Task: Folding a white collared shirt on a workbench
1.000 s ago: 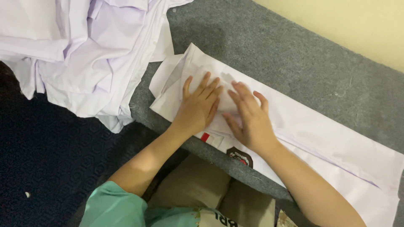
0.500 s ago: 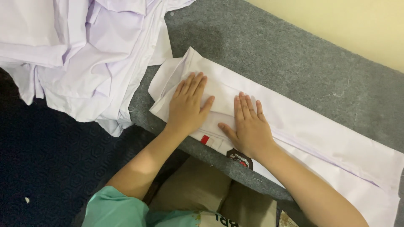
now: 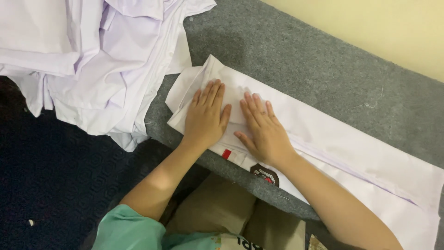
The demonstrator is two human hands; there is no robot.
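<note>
We see a grey felt-covered table (image 3: 323, 69) that runs along a pale yellow wall (image 3: 393, 28). Directly on it lies a long folded white garment (image 3: 351, 153), stretched along the near edge, with one end hanging a little over that edge. A heap of white shirts (image 3: 92, 60) lies at the table's left end.

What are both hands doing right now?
Left hand: open, palm flat on the folded white shirt, holding nothing.
Right hand: open, flat on the same shirt beside it.
</note>
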